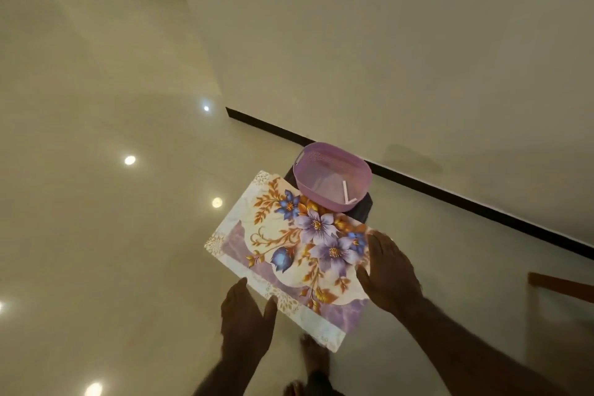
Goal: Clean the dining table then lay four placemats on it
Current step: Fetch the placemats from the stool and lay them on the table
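Glossy tiled floor [96, 106] and white wall [385, 42] with dark skirting; no dining table identifiable, so cleaning can't be judged. Judged stage: fetching mats, none laid yet, all four left. Floral placemat [289, 254] sits lower centre, far corner by the one pink basket [331, 180] on one dark stool [364, 209]. One mat face visible; can't tell if more are stacked beneath. Right hand [390, 273] lies flat on the mat's right end, fingers spread. Left hand [247, 315] at the near-left edge, fingers fairly straight, thumb on the edge; grip unclear. Two bare feet at the bottom.
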